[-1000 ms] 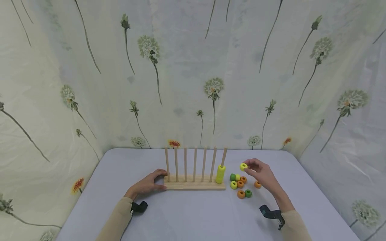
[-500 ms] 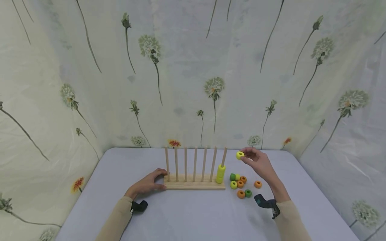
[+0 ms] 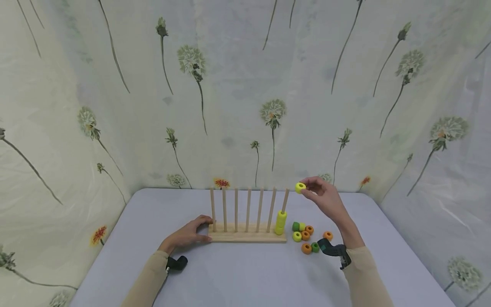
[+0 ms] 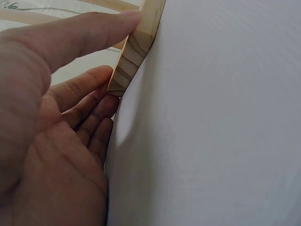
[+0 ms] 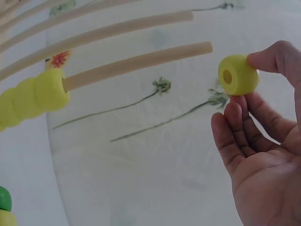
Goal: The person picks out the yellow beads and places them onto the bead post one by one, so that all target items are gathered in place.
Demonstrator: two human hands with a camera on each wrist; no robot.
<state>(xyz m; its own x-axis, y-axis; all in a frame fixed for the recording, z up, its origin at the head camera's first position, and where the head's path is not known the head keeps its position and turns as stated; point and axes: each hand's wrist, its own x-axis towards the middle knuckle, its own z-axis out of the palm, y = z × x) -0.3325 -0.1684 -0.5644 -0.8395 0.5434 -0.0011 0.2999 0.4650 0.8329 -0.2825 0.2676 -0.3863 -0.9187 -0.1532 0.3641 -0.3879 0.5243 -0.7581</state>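
A yellow bead (image 3: 300, 188) is pinched between thumb and fingers of my right hand (image 3: 327, 200). In the right wrist view the held bead (image 5: 238, 75) has its hole turned toward the tip of the rightmost peg (image 5: 141, 66), a short gap apart. That peg carries a stack of yellow beads (image 3: 281, 222) on its lower part; the other pegs are bare. My left hand (image 3: 188, 233) grips the left end of the wooden peg stand (image 3: 245, 237). In the left wrist view the thumb lies on the front edge of the base (image 4: 134, 54), fingers around its far corner.
Right of the stand lie loose beads: orange ones (image 3: 306, 248), a green one (image 3: 296, 226) and yellow ones (image 3: 297, 236). One orange bead (image 3: 327, 236) sits apart near the right forearm. A flower-patterned curtain (image 3: 230, 106) hangs behind the white table (image 3: 238, 277).
My right hand has risen and moved left with the yellow bead, from above the loose beads to beside the rightmost peg's top. The left hand and the stand have stayed put.
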